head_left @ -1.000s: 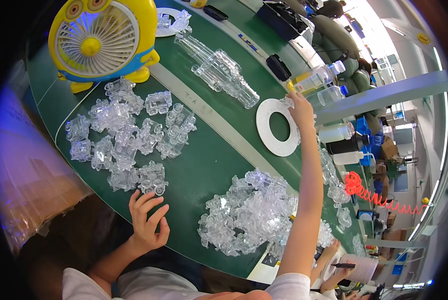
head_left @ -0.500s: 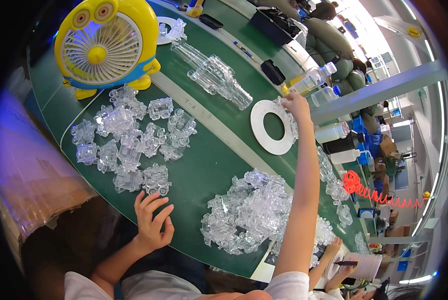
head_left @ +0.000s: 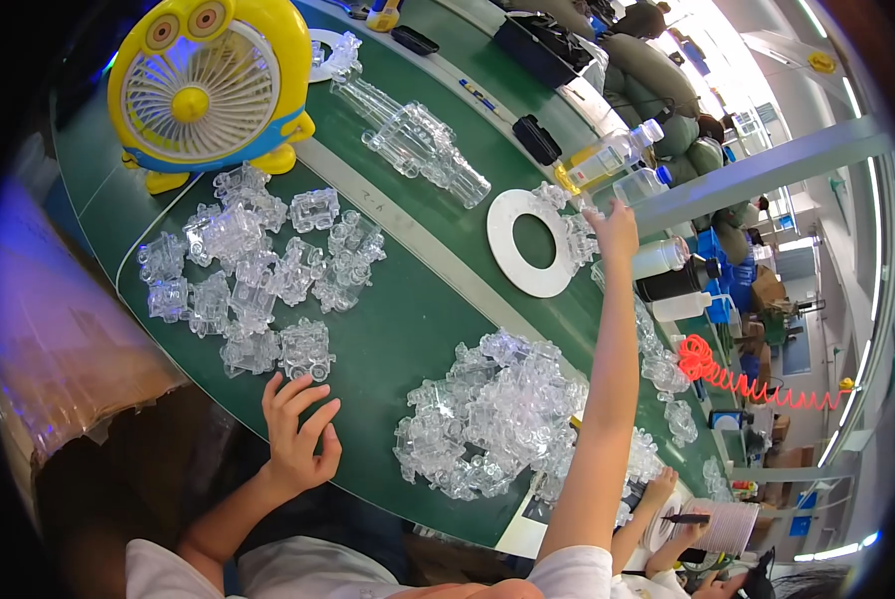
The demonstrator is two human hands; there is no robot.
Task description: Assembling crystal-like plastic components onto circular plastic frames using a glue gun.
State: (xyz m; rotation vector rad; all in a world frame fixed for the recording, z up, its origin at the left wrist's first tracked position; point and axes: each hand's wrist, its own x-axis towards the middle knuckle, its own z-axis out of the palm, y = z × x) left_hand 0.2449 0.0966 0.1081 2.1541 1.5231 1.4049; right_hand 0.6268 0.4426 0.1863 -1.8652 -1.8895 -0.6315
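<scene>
My left hand is open, its fingers apart, just below a clear plastic toy-vehicle-shaped piece at the near edge of a loose group of such pieces. My right arm reaches far across the green table. At its end my right hand is open, with nothing visible in it, close to the right side of a flat white ring. On the ring's right rim stand clear plastic pieces, one of them a small piece at the top. A larger heap of clear pieces lies left of my right forearm.
A yellow and blue fan stands at the far left. Long clear pieces lie beyond the grey strip. Bottles and a red coiled hose are at the right. Another person's hands work at the lower right.
My right hand has moved right and down from the ring's top, leaving a clear piece on the rim. My left hand has barely moved; the whole view has shifted slightly.
</scene>
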